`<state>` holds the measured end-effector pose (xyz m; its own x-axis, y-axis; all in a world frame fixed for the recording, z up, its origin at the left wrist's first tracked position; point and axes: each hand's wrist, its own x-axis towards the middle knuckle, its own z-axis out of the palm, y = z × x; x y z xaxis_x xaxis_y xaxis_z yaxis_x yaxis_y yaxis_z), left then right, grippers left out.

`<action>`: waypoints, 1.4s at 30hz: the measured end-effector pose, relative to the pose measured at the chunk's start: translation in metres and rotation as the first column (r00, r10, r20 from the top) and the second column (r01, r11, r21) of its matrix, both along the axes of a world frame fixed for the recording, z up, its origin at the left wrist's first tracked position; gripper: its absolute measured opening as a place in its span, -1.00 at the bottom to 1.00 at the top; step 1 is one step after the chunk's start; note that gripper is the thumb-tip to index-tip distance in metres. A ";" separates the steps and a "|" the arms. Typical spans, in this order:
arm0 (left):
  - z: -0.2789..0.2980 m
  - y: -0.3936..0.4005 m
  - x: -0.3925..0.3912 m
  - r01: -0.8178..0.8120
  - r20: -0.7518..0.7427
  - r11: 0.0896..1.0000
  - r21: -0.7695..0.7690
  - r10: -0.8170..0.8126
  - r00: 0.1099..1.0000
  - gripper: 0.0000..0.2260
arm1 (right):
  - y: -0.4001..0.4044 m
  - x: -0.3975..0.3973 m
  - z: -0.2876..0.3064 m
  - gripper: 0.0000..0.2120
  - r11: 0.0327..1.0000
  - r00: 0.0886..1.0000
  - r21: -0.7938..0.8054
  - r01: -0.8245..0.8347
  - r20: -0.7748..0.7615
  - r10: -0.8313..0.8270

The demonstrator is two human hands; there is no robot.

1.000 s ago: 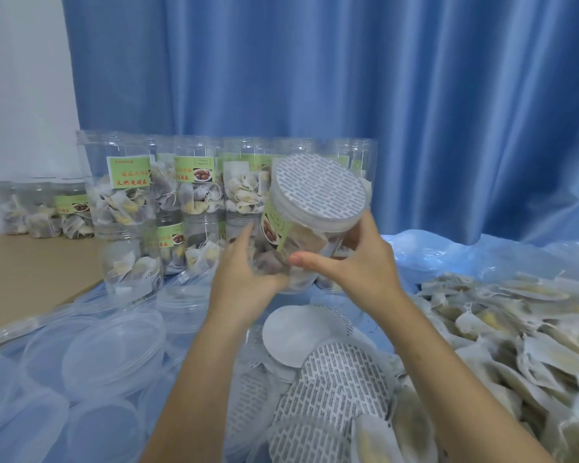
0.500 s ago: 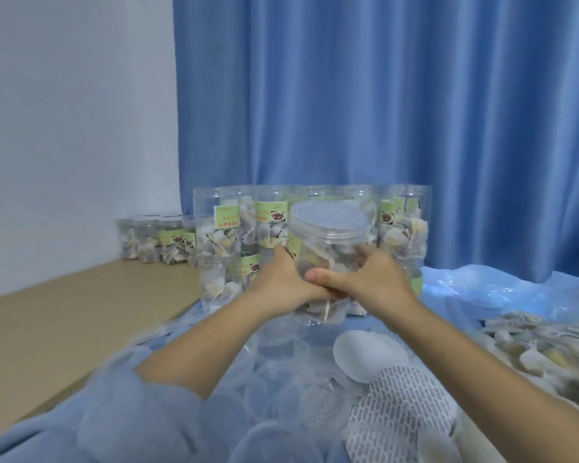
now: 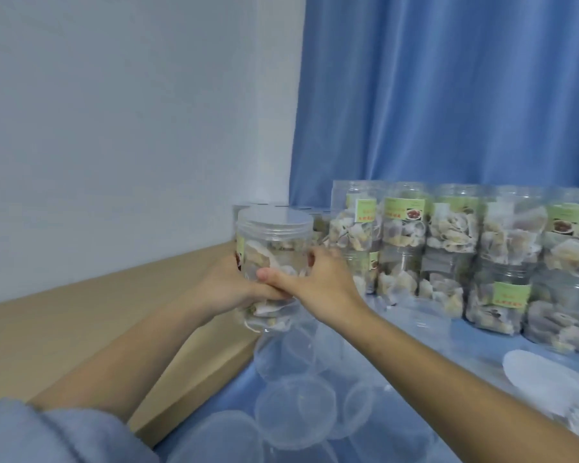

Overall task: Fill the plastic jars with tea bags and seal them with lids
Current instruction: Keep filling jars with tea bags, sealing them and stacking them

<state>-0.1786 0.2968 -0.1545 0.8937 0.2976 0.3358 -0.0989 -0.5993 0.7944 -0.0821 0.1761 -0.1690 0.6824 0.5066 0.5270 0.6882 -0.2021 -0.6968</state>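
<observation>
A tan wooden surface (image 3: 81,315) runs bare from the white wall (image 3: 114,111) to its front edge, which borders a blue plastic sheet (image 3: 415,345); this bare stretch lies to the left of the held jar and offers open room. The clear cylindrical plastic jar packed with pale tea bags (image 3: 273,259) is lifted above that edge, upright, its long axis vertical and its ribbed clear screw lid (image 3: 274,222) uppermost. The left hand (image 3: 228,289) wraps the jar's left side and lower body, and the right hand (image 3: 321,285) presses on its right side, thumb across the front; both hands are clamped on the jar, their fingers meeting low at its front. To the right of the jar, a two-tier row of filled, green-labelled clear jars (image 3: 465,255) stands before a pleated blue curtain (image 3: 448,95). Below the jar, loose clear round lids (image 3: 295,409) lie overlapping on the sheet, crowding that side.
</observation>
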 end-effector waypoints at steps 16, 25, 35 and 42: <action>-0.066 0.130 -0.017 -0.381 -0.034 0.924 -0.042 0.380 0.924 -0.36 | 0.149 0.000 -0.055 -0.04 0.979 0.976 -0.157 -0.132 -0.196 0.100; -0.073 0.145 0.042 -0.249 -0.096 0.897 -0.365 0.229 0.969 -0.48 | 0.192 0.047 -0.051 -0.18 0.939 0.950 -0.326 -0.105 -0.311 -0.001; -0.034 0.076 0.050 -0.241 -0.014 0.919 -0.314 0.249 0.968 -0.67 | 0.127 0.035 -0.017 -0.47 0.971 0.949 -0.202 -0.126 -0.311 0.059; -0.004 -0.013 0.088 -0.088 0.055 0.923 -0.375 0.117 0.992 -0.67 | 0.027 0.057 0.017 -0.59 0.987 0.962 -0.160 -0.033 -0.274 -0.012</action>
